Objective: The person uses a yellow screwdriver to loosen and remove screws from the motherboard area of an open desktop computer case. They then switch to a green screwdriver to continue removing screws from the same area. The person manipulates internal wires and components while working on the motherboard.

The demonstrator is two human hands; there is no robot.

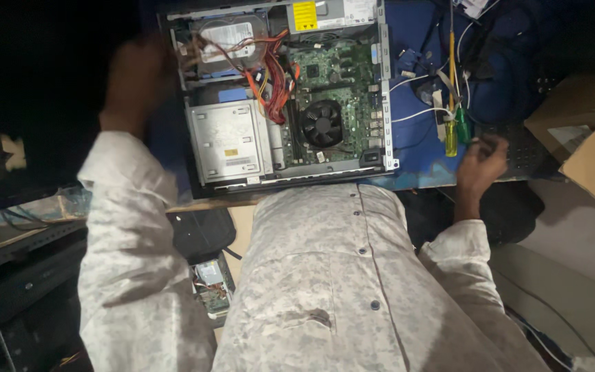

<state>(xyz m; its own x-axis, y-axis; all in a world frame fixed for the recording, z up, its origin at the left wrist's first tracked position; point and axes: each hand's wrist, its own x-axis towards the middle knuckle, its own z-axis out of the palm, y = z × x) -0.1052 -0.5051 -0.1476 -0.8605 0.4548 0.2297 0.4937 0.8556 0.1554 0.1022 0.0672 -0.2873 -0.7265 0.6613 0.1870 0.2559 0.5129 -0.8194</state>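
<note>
One open computer case (388,83) lies at the upper middle of the frame, holding one black cooling fan (322,122), one hard drive (228,34) and one silver drive bay (228,141). Two screwdrivers (452,134) lie to its right. Two cardboard boxes (593,138) sit at the right edge. Two hands (480,165) show.
</note>
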